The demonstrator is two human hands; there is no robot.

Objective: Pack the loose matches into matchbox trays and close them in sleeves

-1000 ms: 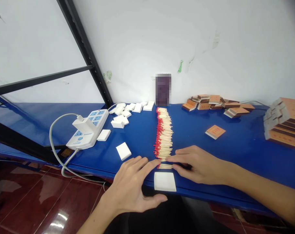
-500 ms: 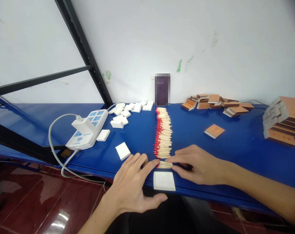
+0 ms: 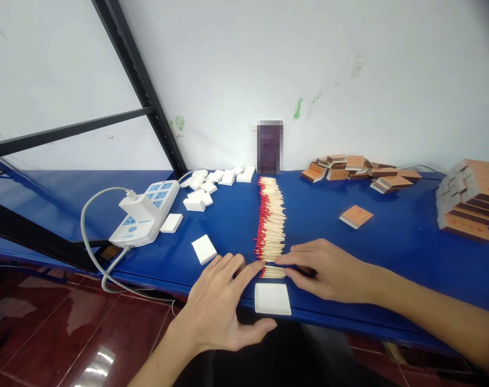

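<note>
Red-tipped match cluster (image 3: 273,272) on surface (image 3: 317,215), between match row (image 3: 271,226) and white tray (image 3: 273,299). Left hand (image 3: 222,301), right hand (image 3: 333,271): fingers parted, gripping nothing. Nudge lightly; keep heads level.

1. From my seat, I see a bare left hand (image 3: 218,301) with slim fingers and a long, slender thumb (image 3: 254,334).
2. The left forearm (image 3: 174,344) looks bare to me right to the edge of view, smooth, with one tiny spot (image 3: 156,365) on it.
3. I see the right hand (image 3: 331,271) bare as well, its fingers slim like the other's.
4. The right forearm (image 3: 433,325) is bare and smooth, slender toward the wrist.
5. Low down, I make out black clothing (image 3: 264,363), too dark for me to tell its cut.
</note>
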